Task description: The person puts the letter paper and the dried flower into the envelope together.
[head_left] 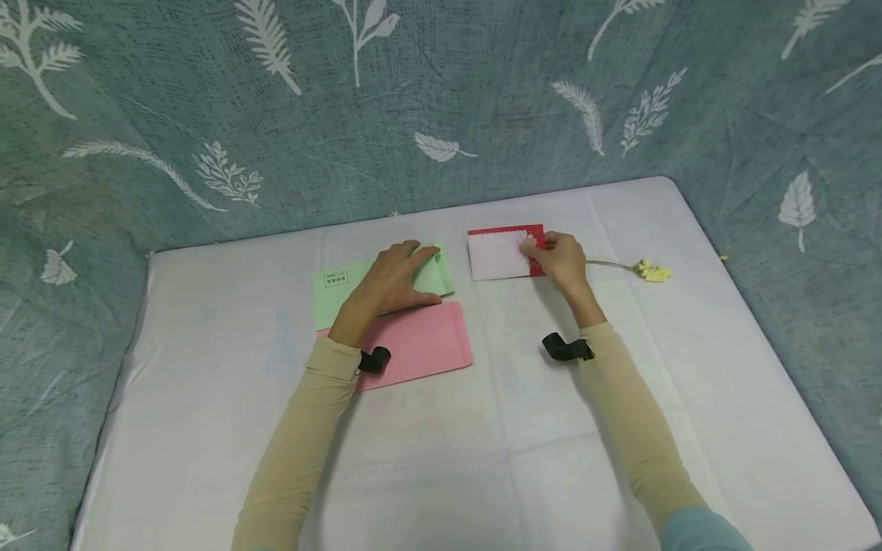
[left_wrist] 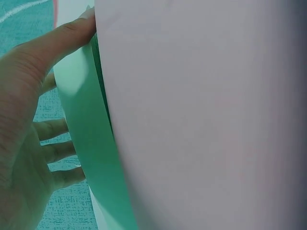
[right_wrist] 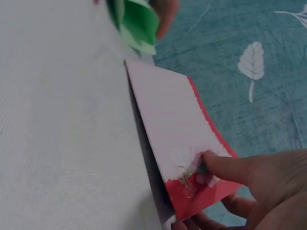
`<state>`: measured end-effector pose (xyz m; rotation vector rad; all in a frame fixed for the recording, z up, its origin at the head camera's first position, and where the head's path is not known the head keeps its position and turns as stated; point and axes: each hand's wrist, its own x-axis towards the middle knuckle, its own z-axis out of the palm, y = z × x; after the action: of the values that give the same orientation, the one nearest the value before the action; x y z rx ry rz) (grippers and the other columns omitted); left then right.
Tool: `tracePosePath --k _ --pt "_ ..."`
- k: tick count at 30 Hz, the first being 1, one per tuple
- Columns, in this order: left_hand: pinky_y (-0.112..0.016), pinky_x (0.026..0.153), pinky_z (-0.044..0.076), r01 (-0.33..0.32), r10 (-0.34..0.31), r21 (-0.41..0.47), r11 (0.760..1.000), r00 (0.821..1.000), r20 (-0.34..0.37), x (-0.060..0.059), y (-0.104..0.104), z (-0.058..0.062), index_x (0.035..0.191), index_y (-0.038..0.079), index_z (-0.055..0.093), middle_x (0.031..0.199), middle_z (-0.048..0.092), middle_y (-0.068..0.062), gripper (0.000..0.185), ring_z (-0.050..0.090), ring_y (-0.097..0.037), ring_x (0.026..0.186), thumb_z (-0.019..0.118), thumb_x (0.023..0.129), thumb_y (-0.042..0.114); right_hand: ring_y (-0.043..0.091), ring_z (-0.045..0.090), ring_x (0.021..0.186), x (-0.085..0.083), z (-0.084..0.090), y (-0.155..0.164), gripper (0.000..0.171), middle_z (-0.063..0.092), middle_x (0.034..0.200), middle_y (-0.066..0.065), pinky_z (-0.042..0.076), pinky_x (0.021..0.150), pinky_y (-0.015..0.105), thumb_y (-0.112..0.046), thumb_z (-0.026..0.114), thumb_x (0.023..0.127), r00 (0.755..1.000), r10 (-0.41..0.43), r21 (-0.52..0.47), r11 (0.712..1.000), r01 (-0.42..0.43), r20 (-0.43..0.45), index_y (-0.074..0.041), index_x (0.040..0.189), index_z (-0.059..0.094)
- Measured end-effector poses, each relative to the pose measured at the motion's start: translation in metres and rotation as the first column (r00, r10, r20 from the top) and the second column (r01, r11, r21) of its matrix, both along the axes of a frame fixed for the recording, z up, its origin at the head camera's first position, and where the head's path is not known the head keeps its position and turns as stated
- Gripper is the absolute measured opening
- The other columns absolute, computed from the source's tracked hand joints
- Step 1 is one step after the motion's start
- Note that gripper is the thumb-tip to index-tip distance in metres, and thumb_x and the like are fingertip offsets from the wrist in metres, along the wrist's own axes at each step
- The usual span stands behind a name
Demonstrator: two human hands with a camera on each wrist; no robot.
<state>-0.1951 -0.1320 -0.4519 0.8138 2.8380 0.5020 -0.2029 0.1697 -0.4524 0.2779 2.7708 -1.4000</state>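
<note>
A pale green envelope (head_left: 331, 298) with a small printed box lies on the table, and my left hand (head_left: 393, 279) spans it, thumb on the near edge and fingers at the far edge. Its right end bulges, and in the right wrist view the green envelope (right_wrist: 140, 24) shows a gaping mouth. Between thumb and fingers, my right hand (head_left: 561, 260) pinches the right end of a white card (head_left: 496, 256) with a red border and printed flowers. In the right wrist view the card (right_wrist: 165, 110) is tilted, its left end pointing toward the envelope.
Just nearer than the green envelope lies a pink envelope (head_left: 420, 344), partly under the left forearm. A yellow flower on a thin stem (head_left: 651, 272) lies right of the right hand. A white cloth covers the table (head_left: 448, 474); leaf-patterned fabric (head_left: 482, 99) hangs behind it.
</note>
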Motion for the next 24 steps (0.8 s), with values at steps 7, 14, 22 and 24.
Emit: tracePosePath --k 7,14,22,24 --pt "-0.056 0.104 0.035 0.001 -0.001 0.007 1.0 1.0 -0.001 0.0 -0.0002 0.0013 0.147 0.016 0.044 0.142 0.043 -0.021 0.087 0.045 -0.039 0.126 0.079 0.076 0.052 0.009 0.046 0.068 -0.0043 0.0038 0.0038 0.025 0.053 0.068 -0.006 0.037 0.059 0.021 -0.02 0.068 0.093 0.998 -0.021 -0.294 0.955 0.039 0.064 0.004 0.094 0.062" --pt "-0.056 0.104 0.034 0.0 0.0 0.014 1.0 1.0 0.008 0.0001 0.0001 0.0014 0.147 0.017 0.043 0.143 0.043 -0.02 0.086 0.044 -0.038 0.127 0.078 0.077 0.053 0.0 0.059 0.068 -0.0074 0.0008 0.0052 0.05 0.064 0.105 0.011 0.049 0.064 0.014 -0.012 0.067 0.093 0.99 -0.034 -0.42 0.903 0.089 0.135 0.003 0.137 0.048" --pt "-0.056 0.104 0.034 -0.005 0.005 0.024 1.0 1.0 0.009 0.0006 0.0001 0.0012 0.147 0.017 0.043 0.143 0.043 -0.02 0.087 0.044 -0.038 0.127 0.079 0.077 0.053 0.023 0.059 0.114 -0.0055 0.002 0.0039 0.053 0.053 0.137 0.023 0.048 0.084 0.022 -0.013 0.056 0.099 0.988 -0.003 -0.393 0.917 0.064 0.154 -0.003 0.148 0.037" --pt "-0.055 0.104 0.034 -0.007 0.007 0.027 1.0 1.0 0.011 0.0006 -0.0001 0.0009 0.147 0.017 0.043 0.143 0.043 -0.02 0.087 0.044 -0.038 0.127 0.078 0.077 0.053 0.021 0.06 0.113 -0.0052 0.002 0.0038 0.051 0.055 0.135 0.023 0.048 0.085 0.022 -0.013 0.056 0.099 0.988 0.009 -0.388 0.92 0.053 0.154 0.0 0.146 0.041"
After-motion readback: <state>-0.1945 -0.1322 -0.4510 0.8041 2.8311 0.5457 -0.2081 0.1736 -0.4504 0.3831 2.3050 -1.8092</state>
